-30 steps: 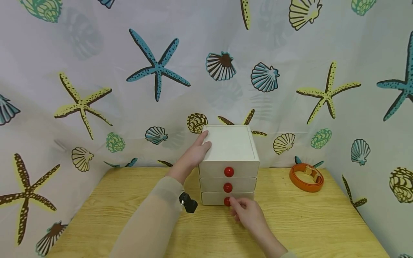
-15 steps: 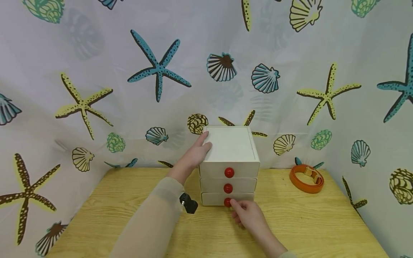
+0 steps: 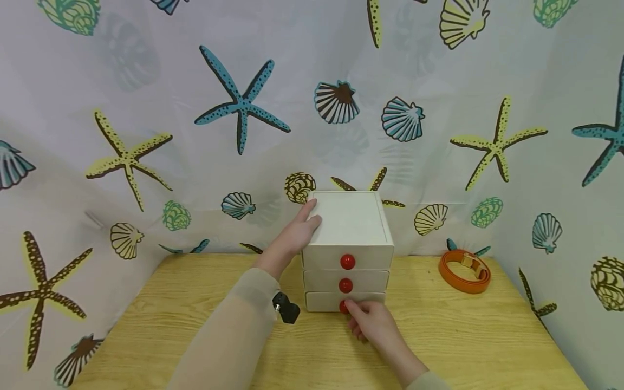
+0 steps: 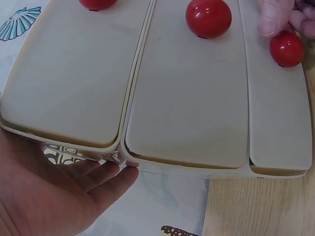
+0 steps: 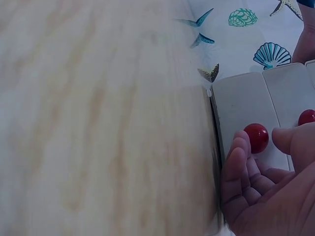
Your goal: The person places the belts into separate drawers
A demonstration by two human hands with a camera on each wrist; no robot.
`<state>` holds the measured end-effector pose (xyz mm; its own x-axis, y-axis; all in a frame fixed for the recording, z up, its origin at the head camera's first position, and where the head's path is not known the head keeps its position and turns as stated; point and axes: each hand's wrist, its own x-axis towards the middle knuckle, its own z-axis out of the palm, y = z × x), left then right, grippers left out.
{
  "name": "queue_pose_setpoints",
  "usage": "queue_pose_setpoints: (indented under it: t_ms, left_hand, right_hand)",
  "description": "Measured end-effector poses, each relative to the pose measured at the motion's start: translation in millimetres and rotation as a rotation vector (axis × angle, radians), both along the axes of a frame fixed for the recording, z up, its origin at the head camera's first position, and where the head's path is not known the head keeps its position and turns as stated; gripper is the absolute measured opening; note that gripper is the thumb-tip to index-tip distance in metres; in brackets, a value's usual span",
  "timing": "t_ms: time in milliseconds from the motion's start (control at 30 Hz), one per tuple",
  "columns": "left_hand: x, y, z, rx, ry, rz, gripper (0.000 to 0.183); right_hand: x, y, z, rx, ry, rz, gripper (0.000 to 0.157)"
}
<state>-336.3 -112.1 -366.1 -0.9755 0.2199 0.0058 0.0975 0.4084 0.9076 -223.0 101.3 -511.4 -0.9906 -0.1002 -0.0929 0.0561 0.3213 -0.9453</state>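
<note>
A small white three-drawer box (image 3: 348, 216) stands on the wooden table against the patterned cloth, each drawer front carrying a round red knob. All its drawers look closed. My left hand (image 3: 297, 234) rests along the box's left side, its fingers fairly straight and loose in the left wrist view. At the bottom drawer (image 3: 322, 301), my right hand (image 3: 375, 324) has thumb and forefinger on either side of the lowest red knob (image 5: 257, 138). Its other fingers curl beneath. A narrow gap seems to show beside the thumb in the right wrist view.
A coiled orange belt (image 3: 463, 284) with a gold buckle lies at the table's back right. Cloth printed with starfish and shells hangs behind and at both sides of the wooden table (image 3: 468, 346). A black device (image 3: 286, 308) is strapped on the left wrist.
The right fingertips have shifted very slightly about the lowest knob. The left hand keeps its place on the box, and the drawers look the same. The head view has moved a little.
</note>
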Motion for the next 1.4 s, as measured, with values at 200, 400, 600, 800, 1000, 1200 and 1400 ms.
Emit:
queue_pose_setpoints:
  t_ms: [200, 400, 600, 800, 1000, 1200, 1400]
  left_hand:
    - [-0.3, 0.2, 0.0, -0.001, 0.001, -0.004, 0.067]
    - [-0.7, 0.5, -0.6, -0.005, 0.002, -0.001, 0.067]
    - [-1.7, 1.3, -1.5, -0.010, 0.011, -0.002, 0.067]
    - [-1.3, 1.2, -1.6, -0.006, 0.010, -0.006, 0.067]
    - [-1.3, 1.0, -1.3, -0.001, 0.010, -0.004, 0.067]
    - [-0.6, 0.5, -0.5, -0.002, 0.013, 0.000, 0.067]
    - [-1.1, -0.4, -1.1, 0.006, 0.015, -0.005, 0.067]
  right_hand:
    - [-2.5, 0.4, -0.4, -0.028, -0.017, 0.009, 0.047]
    - [-5.0, 0.7, -2.0, -0.019, -0.020, 0.020, 0.048]
    - [-3.5, -1.5, -2.1, 0.000, -0.017, 0.021, 0.048]
    - [-1.6, -3.1, -1.2, -0.011, -0.013, 0.021, 0.049]
    - [-2.5, -1.0, -1.0, -0.037, -0.025, 0.034, 0.048]
    - [-1.8, 0.5, -2.0, -0.044, -0.025, 0.041, 0.049]
    - [-1.0, -1.3, -3.0, -0.038, -0.028, 0.042, 0.050]
